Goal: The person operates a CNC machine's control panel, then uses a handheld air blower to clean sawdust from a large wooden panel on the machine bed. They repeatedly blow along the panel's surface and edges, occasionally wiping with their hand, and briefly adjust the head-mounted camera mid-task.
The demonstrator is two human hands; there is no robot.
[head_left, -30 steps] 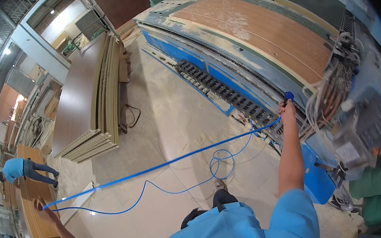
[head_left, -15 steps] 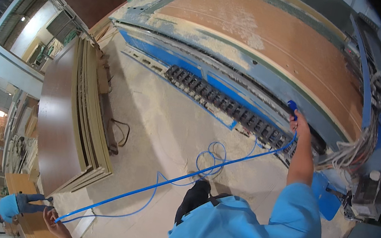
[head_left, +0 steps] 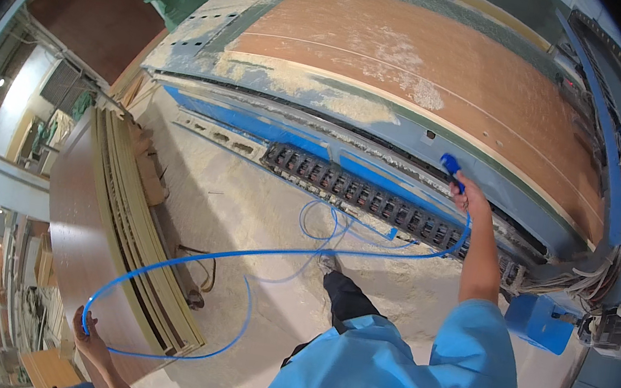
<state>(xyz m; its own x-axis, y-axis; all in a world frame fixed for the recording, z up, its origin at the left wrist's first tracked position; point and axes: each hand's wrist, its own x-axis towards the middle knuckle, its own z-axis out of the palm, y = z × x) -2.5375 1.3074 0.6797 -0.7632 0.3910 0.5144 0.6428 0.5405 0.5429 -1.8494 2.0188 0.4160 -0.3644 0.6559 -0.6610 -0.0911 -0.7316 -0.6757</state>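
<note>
My right hand [head_left: 469, 194] is closed round a blue air blow gun [head_left: 450, 164], held over the near edge of a large machine bed [head_left: 339, 105]. From the gun a blue air hose [head_left: 239, 249] drops and runs left in a slack arc to my left hand [head_left: 92, 336]. That hand's fingers are curled round the hose, beside the stacked boards. More of the hose loops down to the floor. A brown board [head_left: 492, 85], dusted with pale sawdust, lies on the bed.
Along the machine's near side runs a black cable chain [head_left: 358, 193]. A stack of brown boards [head_left: 93, 243] leans at left. Bundled cables [head_left: 591, 289] and a blue box [head_left: 538, 323] are at right. Sawdust covers the floor [head_left: 231, 135]. Part of another person shows at lower left.
The hose has gone from nearly straight to a slack curve. My left hand has risen in the picture, and the gun has shifted left over the bed's edge. My view has turned.
</note>
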